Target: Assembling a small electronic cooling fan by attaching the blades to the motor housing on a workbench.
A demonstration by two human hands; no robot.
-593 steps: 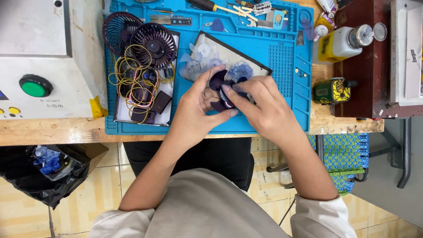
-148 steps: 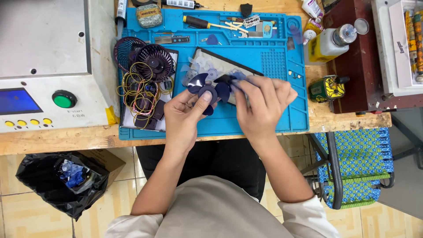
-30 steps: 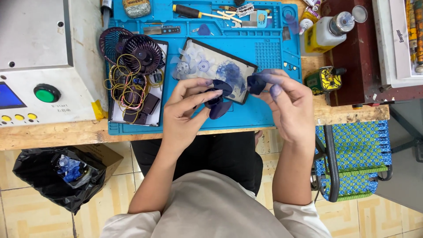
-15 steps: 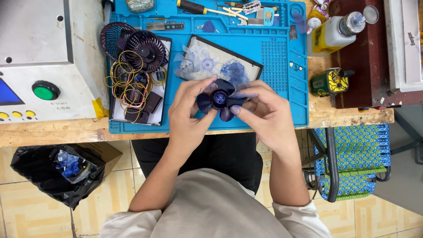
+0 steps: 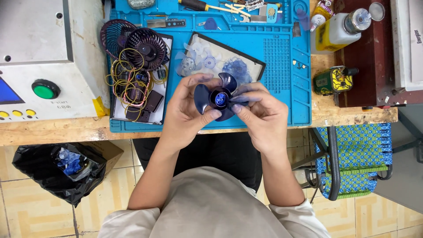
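Compared with the view half a second earlier, the two hands are holding the dark blue fan blade [image 5: 218, 99] in nearly the same place, above the near edge of the mat; compared with a full second earlier, the right hand has come in from 3 o'clock to meet the left at the blade, so the piece is now being gripped from both sides.

Largest to smallest: the wooden desk [image 5: 352, 115] is carrying everything. At 9 o'clock a grey machine housing [image 5: 39, 57] with a green round button [image 5: 45, 89] is standing. The blue work mat [image 5: 282, 66] is lying at centre, with a shallow black-rimmed tray [image 5: 253, 61] of pale translucent blades at 12 o'clock of the hands. At 10 o'clock, dark fan grilles [image 5: 145, 44] and yellow wire coils [image 5: 128, 81] are resting on a white sheet. A pale bottle [image 5: 337, 28] is lying at 1 o'clock.

The left hand [image 5: 189, 110] is pinching the blade's left lobe, thumb on the near side. The right hand [image 5: 260, 112] has its fingers [image 5: 240, 98] pressed together against the right lobe, beside the bright blue hub [image 5: 220, 98]. The blade is being held face up, off the mat, between both hands.
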